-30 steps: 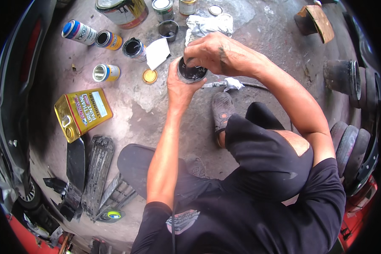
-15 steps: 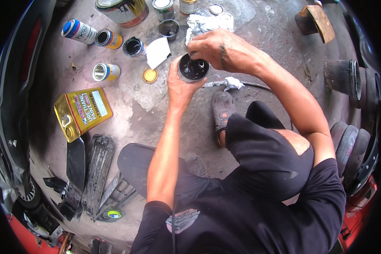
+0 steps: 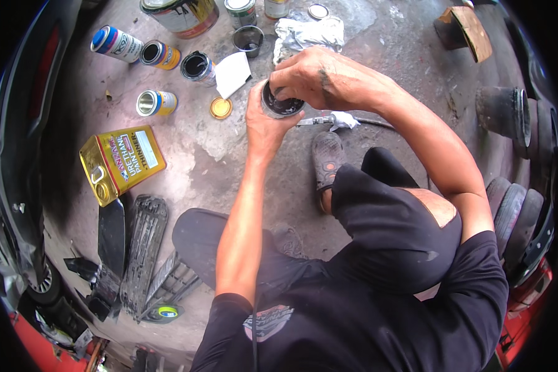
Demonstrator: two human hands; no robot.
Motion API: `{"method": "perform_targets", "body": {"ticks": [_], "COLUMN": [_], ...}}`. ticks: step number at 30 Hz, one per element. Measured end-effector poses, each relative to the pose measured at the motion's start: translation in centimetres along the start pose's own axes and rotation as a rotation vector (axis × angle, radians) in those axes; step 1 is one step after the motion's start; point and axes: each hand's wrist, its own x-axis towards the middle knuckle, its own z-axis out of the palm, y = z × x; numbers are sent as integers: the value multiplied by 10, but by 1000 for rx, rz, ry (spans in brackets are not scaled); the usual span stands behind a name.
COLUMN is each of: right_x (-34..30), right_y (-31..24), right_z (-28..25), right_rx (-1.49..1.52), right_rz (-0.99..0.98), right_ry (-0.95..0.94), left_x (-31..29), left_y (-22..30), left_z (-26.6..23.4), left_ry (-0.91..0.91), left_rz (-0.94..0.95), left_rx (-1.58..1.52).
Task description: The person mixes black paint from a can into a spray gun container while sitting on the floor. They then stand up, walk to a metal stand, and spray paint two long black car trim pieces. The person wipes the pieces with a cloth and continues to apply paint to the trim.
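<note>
My left hand (image 3: 263,127) is wrapped round a cup of black liquid (image 3: 286,108), likely paint, held upright above the floor. Over the cup's mouth, my right hand (image 3: 310,77) is closed with its fingers pinched and pointing down into the cup. Whatever those fingers hold is hidden behind them. A white card (image 3: 232,75) and a gold tin lid (image 3: 221,108) lie on the floor just left of the cup. Beyond my right hand is a crumpled white cloth (image 3: 310,34).
Open paint tins (image 3: 195,67), a clear cup (image 3: 248,42) and a large stained bucket (image 3: 183,22) stand at the far left. A yellow thinner can (image 3: 127,158) is nearer. A hose fitting wrapped in white cloth (image 3: 343,120) lies past my shoe. Tyres (image 3: 509,208) line the right.
My right hand has dropped lower, its fingers now reaching down into the cup and covering more of the black liquid. My left hand keeps its hold on the cup.
</note>
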Motion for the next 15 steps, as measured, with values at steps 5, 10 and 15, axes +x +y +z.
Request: {"method": "perform_targets", "body": {"ticks": [5,10,15], "right_x": [1,0,2], "right_y": [4,0,7], "right_z": [-3,2,0], "right_rx": [-91,-15,-86], "right_rz": [17,24,-22], "right_ry": [67,-3,74], "left_x": [-1,-1,-1], "left_y": [-1,1,4], "left_z": [1,-1,2], "left_ry": [8,7,23], "left_rz": [12,8,19], "left_rx": [-42,5,-18]}}
